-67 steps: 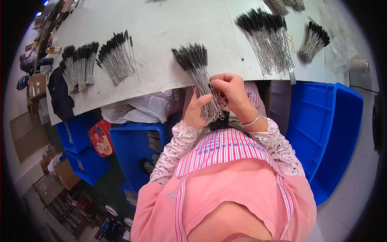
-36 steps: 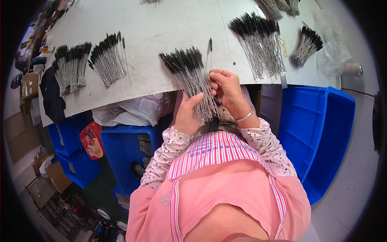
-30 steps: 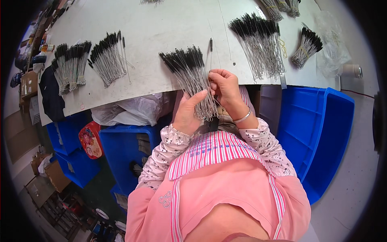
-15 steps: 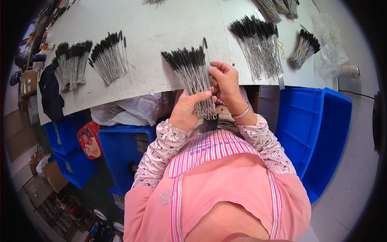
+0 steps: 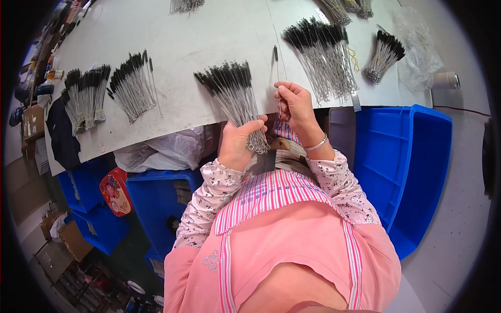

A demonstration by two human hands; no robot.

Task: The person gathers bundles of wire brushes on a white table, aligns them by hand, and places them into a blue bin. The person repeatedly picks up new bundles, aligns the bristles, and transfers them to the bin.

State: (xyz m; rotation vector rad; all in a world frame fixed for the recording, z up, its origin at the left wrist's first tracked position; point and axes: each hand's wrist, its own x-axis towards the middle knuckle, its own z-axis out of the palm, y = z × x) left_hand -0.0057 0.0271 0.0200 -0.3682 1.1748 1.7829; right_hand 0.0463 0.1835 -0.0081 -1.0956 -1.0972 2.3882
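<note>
My left hand (image 5: 238, 142) is closed around a thick bunch of small wire brushes (image 5: 235, 99), held near their looped ends. Their black bristle heads fan out toward the upper left over the table's front edge. Between the thumb and fingers of my right hand (image 5: 296, 107) is a single wire brush (image 5: 276, 65), standing nearly upright with its black tip up and apart from the bunch. The lower end of that brush is partly hidden by my fingers.
Loose brush piles lie at left (image 5: 130, 86) and right (image 5: 326, 62) on the white table (image 5: 172, 78). Banded bundles (image 5: 383, 57) lie farther right, near a clear plastic bag (image 5: 417, 44). Blue crates stand below the table edge, right (image 5: 407, 172) and left (image 5: 156, 203).
My right hand has drawn the single brush away from the bunch, to the right. The bunch in my left hand has shifted a little left. The whole view has turned slightly.
</note>
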